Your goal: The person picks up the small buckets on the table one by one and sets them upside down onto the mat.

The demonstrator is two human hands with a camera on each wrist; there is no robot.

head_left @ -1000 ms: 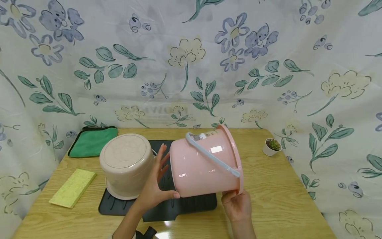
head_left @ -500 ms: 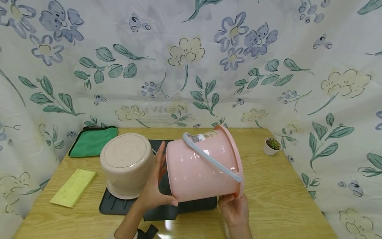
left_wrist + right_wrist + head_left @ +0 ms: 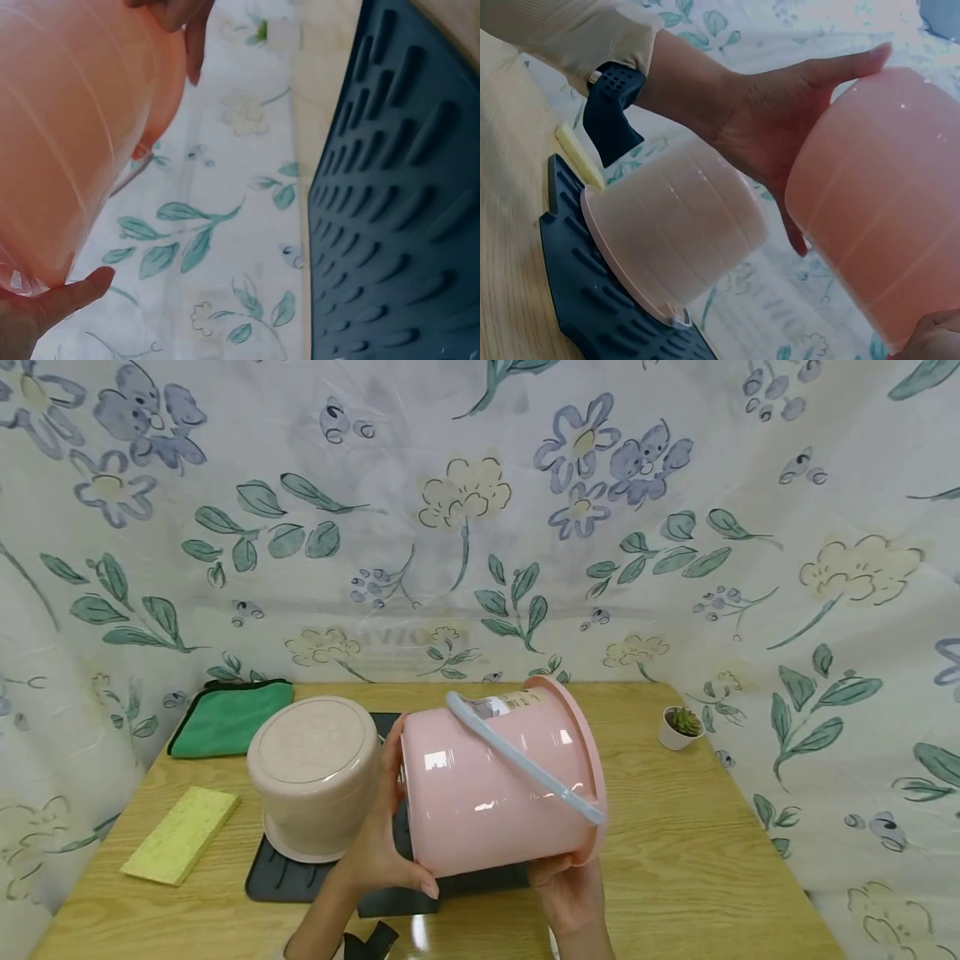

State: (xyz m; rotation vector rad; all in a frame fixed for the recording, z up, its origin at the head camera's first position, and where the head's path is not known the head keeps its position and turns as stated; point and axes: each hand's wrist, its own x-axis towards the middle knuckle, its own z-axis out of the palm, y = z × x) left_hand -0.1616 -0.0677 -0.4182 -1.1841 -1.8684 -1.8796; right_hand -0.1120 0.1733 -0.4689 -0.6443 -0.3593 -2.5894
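Observation:
A glossy pink bucket (image 3: 495,785) with a pale blue handle (image 3: 517,760) lies tilted on its side in the air, its base to the left and its rim to the right. My left hand (image 3: 378,843) spreads across the base, fingers and thumb nearly straight, the thumb along the lower edge. Under the rim my right hand (image 3: 566,897) grips the bucket; part of its fingers is hidden. An upside-down beige bucket (image 3: 322,793) stands on a dark ridged mat (image 3: 285,872), just left of my left hand. The right wrist view shows my left thumb touching the base edge of the pink bucket.
A yellow sponge (image 3: 180,835) lies at the table's left, a green cloth with black edging (image 3: 232,718) behind it. A small potted succulent (image 3: 678,727) stands at the back right. A flowered curtain (image 3: 480,527) hangs behind the wooden table (image 3: 690,860).
The pink bucket has shifted left and slightly down, with my right hand moving along under its rim. My left hand, whose fingers stood partly off the base, now lies closer against it.

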